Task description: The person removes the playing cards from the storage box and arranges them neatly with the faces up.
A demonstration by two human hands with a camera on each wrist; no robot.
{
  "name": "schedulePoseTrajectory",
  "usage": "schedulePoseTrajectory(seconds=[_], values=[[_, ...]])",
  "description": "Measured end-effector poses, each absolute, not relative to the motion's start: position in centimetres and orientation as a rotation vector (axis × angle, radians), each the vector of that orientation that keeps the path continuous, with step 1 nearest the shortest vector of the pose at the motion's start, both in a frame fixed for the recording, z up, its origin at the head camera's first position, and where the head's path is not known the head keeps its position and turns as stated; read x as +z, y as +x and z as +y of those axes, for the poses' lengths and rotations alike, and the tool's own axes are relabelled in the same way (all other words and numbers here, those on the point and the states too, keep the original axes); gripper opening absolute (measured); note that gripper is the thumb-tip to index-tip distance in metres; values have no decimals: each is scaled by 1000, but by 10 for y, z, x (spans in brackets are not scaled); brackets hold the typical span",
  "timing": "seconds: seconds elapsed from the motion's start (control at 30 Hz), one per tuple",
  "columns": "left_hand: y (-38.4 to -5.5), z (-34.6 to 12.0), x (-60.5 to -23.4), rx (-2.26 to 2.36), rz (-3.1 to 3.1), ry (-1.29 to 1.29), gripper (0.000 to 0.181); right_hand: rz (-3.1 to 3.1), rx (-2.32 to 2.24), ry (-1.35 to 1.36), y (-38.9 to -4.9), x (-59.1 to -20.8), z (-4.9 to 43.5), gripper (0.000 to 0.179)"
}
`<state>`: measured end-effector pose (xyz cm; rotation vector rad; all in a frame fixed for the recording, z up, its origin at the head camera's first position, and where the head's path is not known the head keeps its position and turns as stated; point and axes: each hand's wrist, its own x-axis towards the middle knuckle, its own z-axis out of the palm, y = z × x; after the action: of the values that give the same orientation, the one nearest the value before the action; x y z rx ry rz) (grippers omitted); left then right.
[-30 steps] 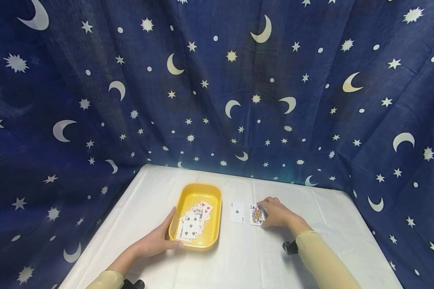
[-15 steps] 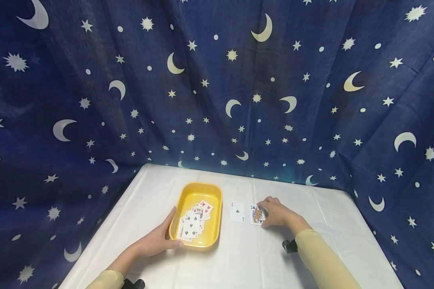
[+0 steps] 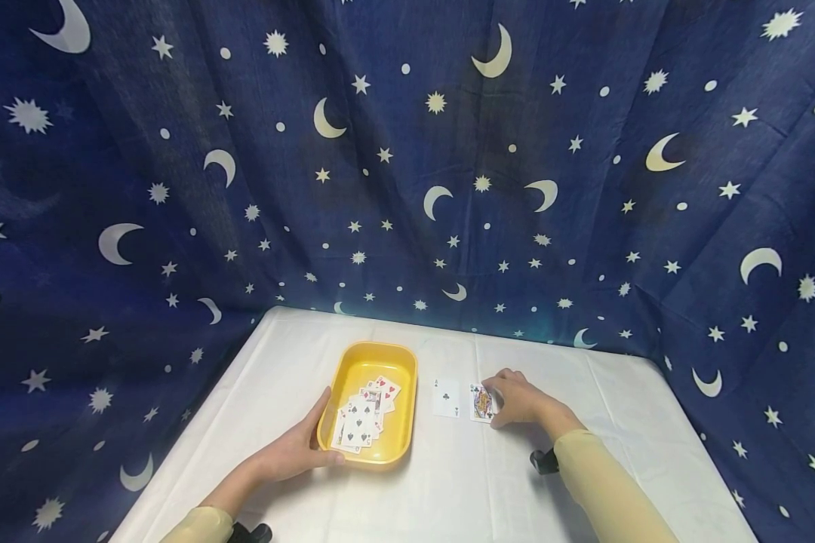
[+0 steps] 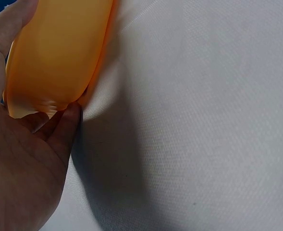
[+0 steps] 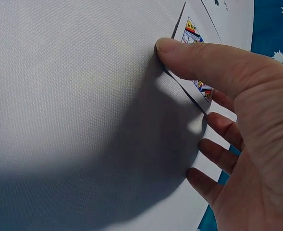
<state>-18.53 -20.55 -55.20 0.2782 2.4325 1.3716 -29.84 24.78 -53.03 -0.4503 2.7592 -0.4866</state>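
My left hand (image 3: 297, 451) grips the near left corner of a yellow tray (image 3: 408, 422), thumb at the near rim and fingers along its side. In the left wrist view, fingertips (image 4: 73, 113) curl against the tray's lower edge. Inside the tray lie overlapping playing cards (image 3: 361, 422), with a five of spades on top. My right hand (image 3: 519, 400) pinches a queen of clubs (image 3: 481, 403) by its edges, low at the tablecloth. The right wrist view shows the thumb over the card's near edge, which is slightly raised; part of its face is covered. Just left of it lies an ace of clubs (image 3: 446, 398).
A white cloth (image 3: 441, 490) covers the table. Blue curtains with moons and stars (image 3: 407, 188) stand behind it and at both sides. Dark straps with a black piece (image 3: 545, 461) sit at the wrists.
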Motion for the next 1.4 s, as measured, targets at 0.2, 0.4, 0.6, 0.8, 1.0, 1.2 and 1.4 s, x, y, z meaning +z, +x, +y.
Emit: schedulePoseTrajectory(seconds=[0.2, 0.4, 0.6, 0.8, 1.0, 1.2, 1.4], values=[[-185, -206, -552, 1375, 2433, 291, 128, 2760, -490, -449, -298, -531, 248, 82], [-185, -205, -552, 1367, 2435, 287, 128, 2758, -494, -456, -297, -530, 249, 84], [-185, -205, -552, 1368, 2432, 276, 129, 2751, -503, -460, -298, -530, 249, 84], [-185, -205, -552, 1356, 2445, 268, 129, 2813, -502, -497, -301, -526, 241, 80], [-186, -205, -553, 1356, 2445, 271, 129, 2882, -518, -634, -303, -511, 217, 82], [-185, -206, -552, 1362, 2442, 287, 129, 2911, -514, -736, -299, -498, 183, 84], [-185, -205, -550, 1358, 2452, 276, 130, 2888, -538, -836, -290, -489, 144, 83]])
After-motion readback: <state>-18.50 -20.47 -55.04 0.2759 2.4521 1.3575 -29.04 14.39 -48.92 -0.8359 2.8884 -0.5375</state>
